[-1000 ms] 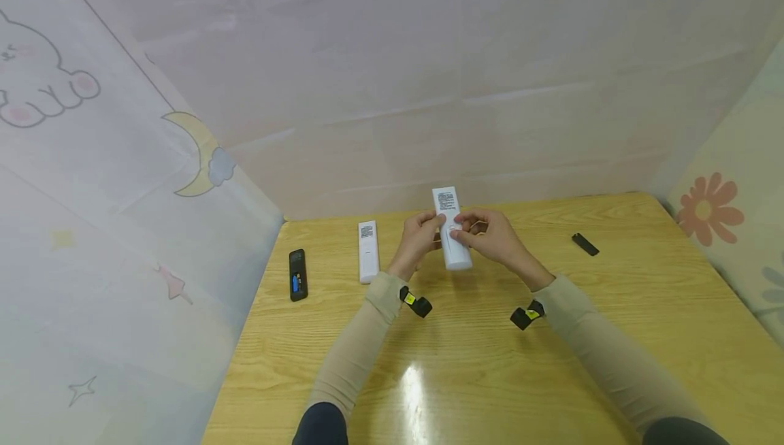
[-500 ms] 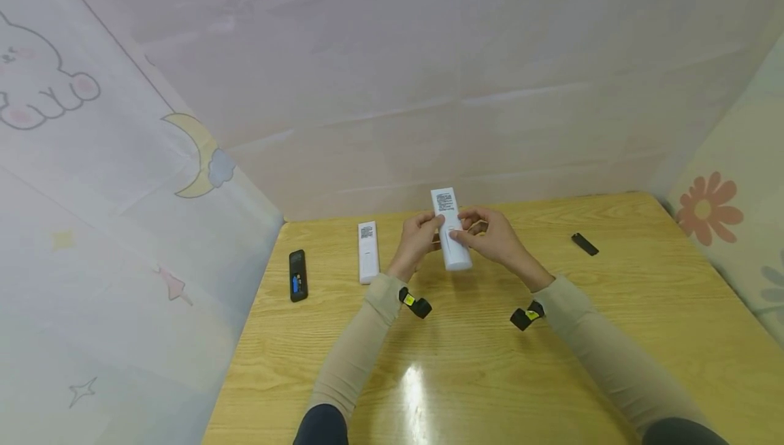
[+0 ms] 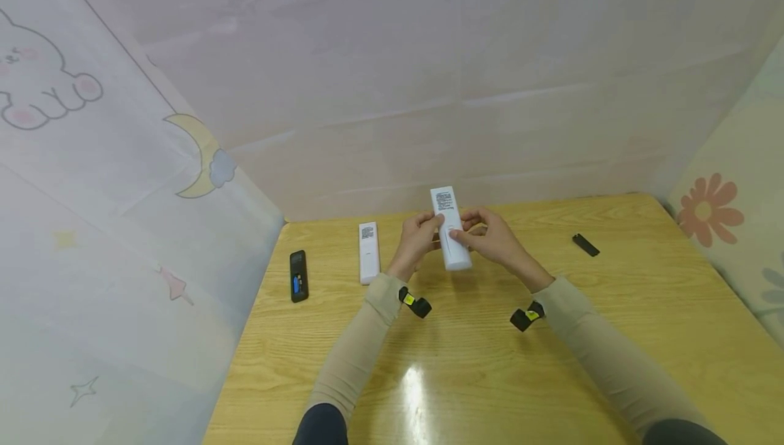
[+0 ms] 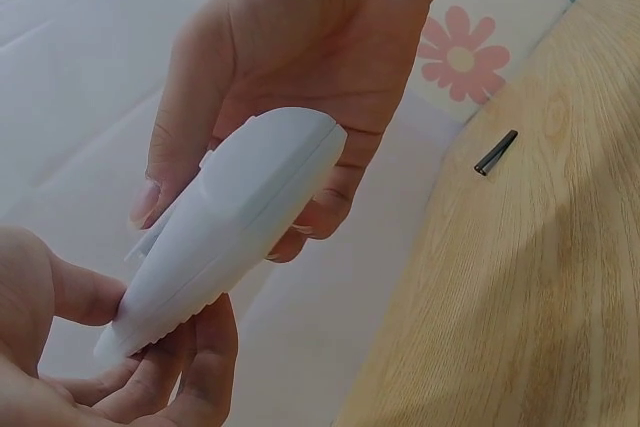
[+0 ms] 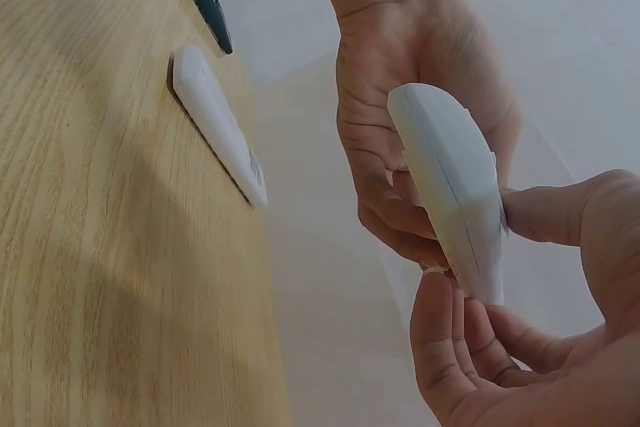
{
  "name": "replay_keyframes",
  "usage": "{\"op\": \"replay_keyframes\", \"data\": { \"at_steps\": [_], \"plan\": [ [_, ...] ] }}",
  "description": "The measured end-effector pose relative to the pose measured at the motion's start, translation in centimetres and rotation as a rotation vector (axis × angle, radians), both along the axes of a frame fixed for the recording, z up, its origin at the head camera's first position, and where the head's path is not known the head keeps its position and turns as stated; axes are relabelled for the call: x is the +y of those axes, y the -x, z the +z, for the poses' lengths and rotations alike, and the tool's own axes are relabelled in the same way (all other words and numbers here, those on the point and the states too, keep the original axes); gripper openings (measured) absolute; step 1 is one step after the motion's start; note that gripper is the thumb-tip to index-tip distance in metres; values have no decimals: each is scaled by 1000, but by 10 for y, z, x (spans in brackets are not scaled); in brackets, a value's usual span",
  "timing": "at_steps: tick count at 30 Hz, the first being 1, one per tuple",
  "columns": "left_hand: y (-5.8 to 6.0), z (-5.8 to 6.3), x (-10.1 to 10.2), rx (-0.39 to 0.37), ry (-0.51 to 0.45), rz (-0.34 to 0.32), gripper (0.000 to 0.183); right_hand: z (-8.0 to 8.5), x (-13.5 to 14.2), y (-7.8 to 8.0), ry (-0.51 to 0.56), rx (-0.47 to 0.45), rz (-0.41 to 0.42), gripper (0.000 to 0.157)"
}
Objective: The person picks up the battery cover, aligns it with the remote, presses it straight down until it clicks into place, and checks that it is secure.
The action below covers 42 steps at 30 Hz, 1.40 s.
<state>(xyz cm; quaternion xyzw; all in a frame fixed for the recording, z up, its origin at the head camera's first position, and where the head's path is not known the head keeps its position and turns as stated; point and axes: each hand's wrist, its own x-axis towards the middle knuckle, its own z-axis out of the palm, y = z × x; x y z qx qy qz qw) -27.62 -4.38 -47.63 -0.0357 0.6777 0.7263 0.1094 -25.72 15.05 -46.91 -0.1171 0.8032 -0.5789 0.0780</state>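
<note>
A white remote control [image 3: 453,252] is held up over the table between both hands, its labelled back toward the head camera. My left hand [image 3: 418,241] grips its left side, thumb on the back and fingers underneath. From the right, my right hand [image 3: 495,234] holds it, with the thumb pressed on the battery cover area and fingers curled around the side. In the left wrist view a thin flat piece [image 4: 150,239] stands out from the remote's back beneath the right thumb. The front with the buttons is mostly hidden.
On the wooden table [image 3: 478,377], a second white remote [image 3: 369,258] lies back up at the left. Beside it is a black remote [image 3: 297,267] with its battery compartment uncovered and a blue battery showing. A small black battery cover [image 3: 585,244] lies far right. Decorated sheets stand behind.
The right forefinger has slid off the remote's back to its edge while the thumb stays in place. The remote's upper end has shifted very slightly left.
</note>
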Motion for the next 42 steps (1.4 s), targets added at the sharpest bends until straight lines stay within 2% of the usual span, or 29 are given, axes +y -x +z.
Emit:
{"op": "replay_keyframes", "data": {
  "at_steps": [16, 26, 42],
  "plan": [
    [2, 2, -1, 5, 8, 4, 50, -3, -1, 2, -2, -55, 15, 61],
    [2, -2, -1, 0, 1, 12, 49, -7, 1, 3, 37, -113, 66, 62],
    [0, 0, 0, 10, 2, -7, 48, -8, 3, 5, 56, -122, 88, 49]
  ]
}}
